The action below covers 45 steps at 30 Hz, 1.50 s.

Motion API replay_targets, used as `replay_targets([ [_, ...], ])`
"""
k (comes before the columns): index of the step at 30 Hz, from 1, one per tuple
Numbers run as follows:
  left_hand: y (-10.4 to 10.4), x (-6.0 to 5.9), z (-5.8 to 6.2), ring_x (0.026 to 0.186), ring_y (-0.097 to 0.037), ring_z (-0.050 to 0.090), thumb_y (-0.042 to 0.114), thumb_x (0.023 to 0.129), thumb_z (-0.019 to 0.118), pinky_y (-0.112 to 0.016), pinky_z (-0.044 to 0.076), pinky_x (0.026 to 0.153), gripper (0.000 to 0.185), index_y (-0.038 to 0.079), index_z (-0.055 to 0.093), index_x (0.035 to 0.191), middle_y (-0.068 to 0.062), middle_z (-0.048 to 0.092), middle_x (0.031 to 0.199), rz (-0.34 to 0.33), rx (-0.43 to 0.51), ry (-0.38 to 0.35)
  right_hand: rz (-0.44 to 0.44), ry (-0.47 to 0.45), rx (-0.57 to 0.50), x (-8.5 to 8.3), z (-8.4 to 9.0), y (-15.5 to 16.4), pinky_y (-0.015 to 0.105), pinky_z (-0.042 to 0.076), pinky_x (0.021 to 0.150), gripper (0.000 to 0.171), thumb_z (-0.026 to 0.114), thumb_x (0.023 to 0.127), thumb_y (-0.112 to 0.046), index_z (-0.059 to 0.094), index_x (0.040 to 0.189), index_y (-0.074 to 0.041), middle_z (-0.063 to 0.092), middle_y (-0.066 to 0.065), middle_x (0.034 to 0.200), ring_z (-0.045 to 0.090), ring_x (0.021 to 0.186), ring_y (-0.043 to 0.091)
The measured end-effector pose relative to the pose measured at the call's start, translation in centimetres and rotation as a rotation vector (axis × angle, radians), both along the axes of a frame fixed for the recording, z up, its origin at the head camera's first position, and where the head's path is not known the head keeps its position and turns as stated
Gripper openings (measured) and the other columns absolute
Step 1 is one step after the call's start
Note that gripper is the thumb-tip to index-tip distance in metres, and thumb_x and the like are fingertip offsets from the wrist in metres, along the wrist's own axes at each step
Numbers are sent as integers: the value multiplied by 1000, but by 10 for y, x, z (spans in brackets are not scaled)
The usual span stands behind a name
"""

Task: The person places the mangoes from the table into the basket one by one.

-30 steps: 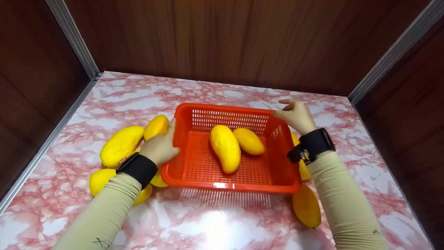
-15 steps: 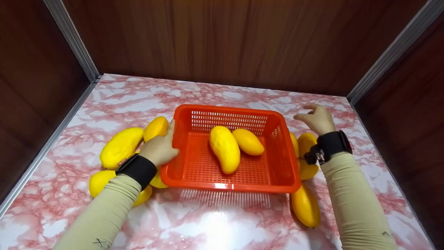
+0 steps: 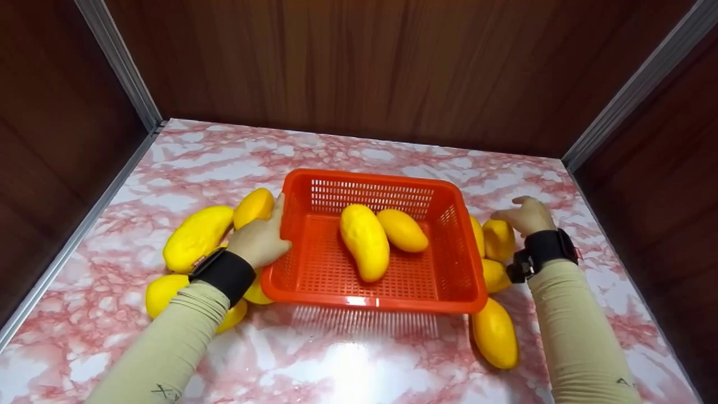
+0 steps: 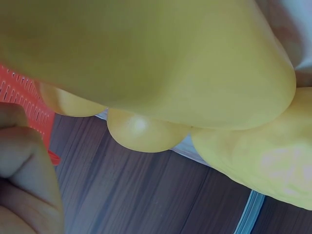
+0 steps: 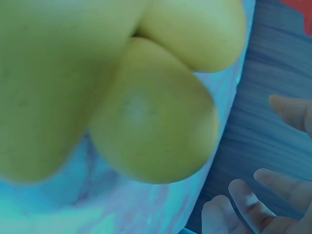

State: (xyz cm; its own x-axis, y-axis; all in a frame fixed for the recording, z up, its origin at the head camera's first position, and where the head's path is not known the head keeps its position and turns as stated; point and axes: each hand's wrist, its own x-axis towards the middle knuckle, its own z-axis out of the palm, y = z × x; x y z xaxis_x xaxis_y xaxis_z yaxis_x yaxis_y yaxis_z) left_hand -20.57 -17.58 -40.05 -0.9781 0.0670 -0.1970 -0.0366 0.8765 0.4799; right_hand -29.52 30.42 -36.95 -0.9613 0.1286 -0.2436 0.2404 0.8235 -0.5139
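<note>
I read the work in hand as loading mangoes into the orange basket (image 3: 449, 280), which sits at the centre of the marbled bench (image 3: 348, 359). Status of the load: two mangoes lie in the basket, a larger one (image 3: 364, 241) and a smaller one (image 3: 401, 229), touching each other near the middle of the floor. Outstanding on the left side: a long mango (image 3: 196, 235), a rounder one (image 3: 253, 206) against the basket's left wall, and two more partly hidden under my forearm, one at (image 3: 162, 293). Outstanding on the right side: one mango (image 3: 498, 239) next to my right hand, one (image 3: 495, 275) just below it, a sliver of another (image 3: 477, 235) against the basket wall, and one (image 3: 495, 332) near the front right corner. My left hand (image 3: 259, 238) rests against the basket's left rim with the fingers laid along the wall and the thumb over the edge; it holds no fruit. My right hand (image 3: 527, 216) hovers just beside the upper right-side mango; the right wrist view shows its fingers (image 5: 253, 204) spread and relaxed, apart from the fruit, though contact cannot be ruled out from the head view. I judge the job to be in its early part: two loaded, roughly eight remaining.
</note>
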Motion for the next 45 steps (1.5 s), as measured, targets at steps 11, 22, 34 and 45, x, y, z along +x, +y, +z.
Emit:
replay_targets([
  [11,1,0,-1,70,-29,62,21,85,58,-37,46,60,96,17,0,161,-16,64,80,1,-12,32,21,-171,-54,6,-18,8,55,41,107,94,60,91,-44,14,155,6,25,35,154,35,137,48],
  [22,0,3,-2,69,-28,62,25,88,59,-37,45,60,96,18,-2,161,-13,61,78,10,-18,16,30,-256,-139,3,-34,12,50,45,104,102,59,90,-44,-2,155,7,17,36,156,36,136,44],
  [34,0,1,-2,71,-29,63,22,85,59,-39,47,61,96,17,-1,161,-16,64,81,3,-14,40,-9,-299,-249,8,-34,8,46,49,99,98,56,92,-42,-4,156,2,24,31,154,44,125,37],
  [45,0,1,-2,70,-30,61,21,84,58,-39,46,61,97,16,-1,161,-17,64,81,1,-28,47,18,-250,-176,2,-35,14,36,52,87,97,61,89,-42,10,154,8,35,31,146,51,116,34],
])
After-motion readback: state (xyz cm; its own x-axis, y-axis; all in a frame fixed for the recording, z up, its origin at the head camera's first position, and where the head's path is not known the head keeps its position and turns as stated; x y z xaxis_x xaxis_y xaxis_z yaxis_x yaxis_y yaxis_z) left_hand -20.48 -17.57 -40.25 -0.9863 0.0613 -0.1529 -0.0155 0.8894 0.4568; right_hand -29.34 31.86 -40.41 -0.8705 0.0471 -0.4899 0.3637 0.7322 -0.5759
